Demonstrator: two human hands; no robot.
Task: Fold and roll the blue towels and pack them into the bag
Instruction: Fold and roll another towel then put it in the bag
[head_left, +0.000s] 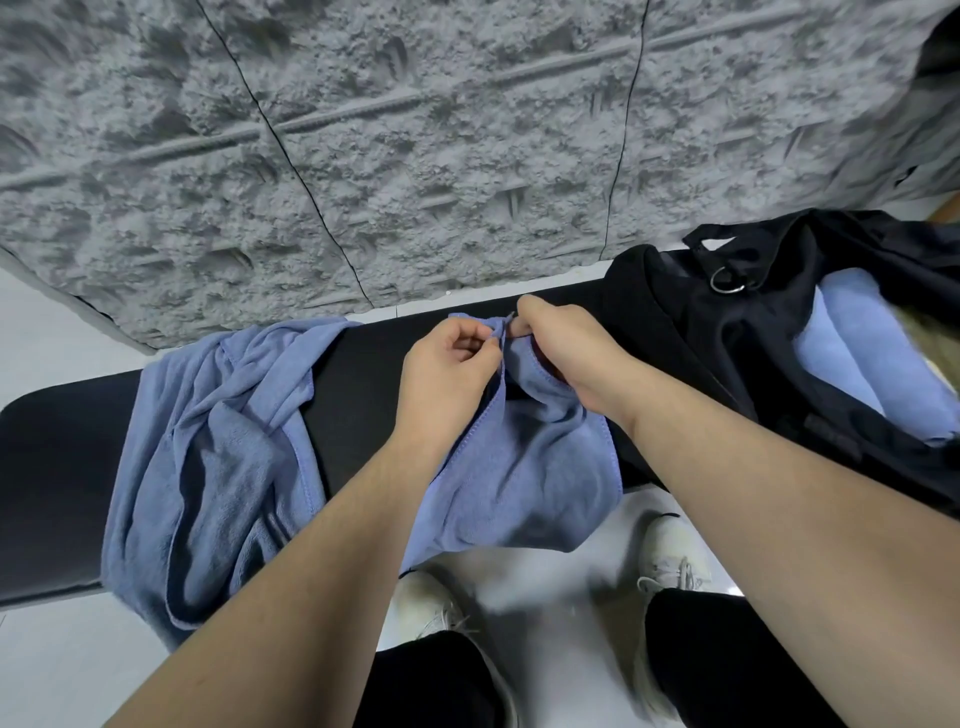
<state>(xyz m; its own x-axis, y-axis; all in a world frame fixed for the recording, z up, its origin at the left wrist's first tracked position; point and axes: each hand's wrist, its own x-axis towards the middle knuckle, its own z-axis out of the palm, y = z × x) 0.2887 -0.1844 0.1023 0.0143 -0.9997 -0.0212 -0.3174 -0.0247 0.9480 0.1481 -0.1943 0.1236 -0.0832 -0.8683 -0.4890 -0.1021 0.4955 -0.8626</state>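
While nothing on it is yet fully packed, the black padded bench (363, 374) is the largest item, running along a grey rough-textured wall panel (415, 130). Next in size, the black bag (701, 332) lies open at the bench's right end, a metal ring (727, 283) on its upper side; inside it, rolled blue towels (872, 364) are visible, at least two by the look of it, so part of the packing seems done. One crumpled blue towel (218, 457), unfolded, is heaped at the left and hangs over the near edge. A second blue towel (530, 467) drapes over the bench's middle; it is the one in hand, neither folded nor rolled. Left hand (447, 374): thumb and fingers pinch its hemmed top edge. Right hand (566, 348): curled fingers grip the same edge just beside the left. Remaining, by my reckoning: fold, roll and pack both loose towels. White shoes (670, 566) stand on the pale floor below.
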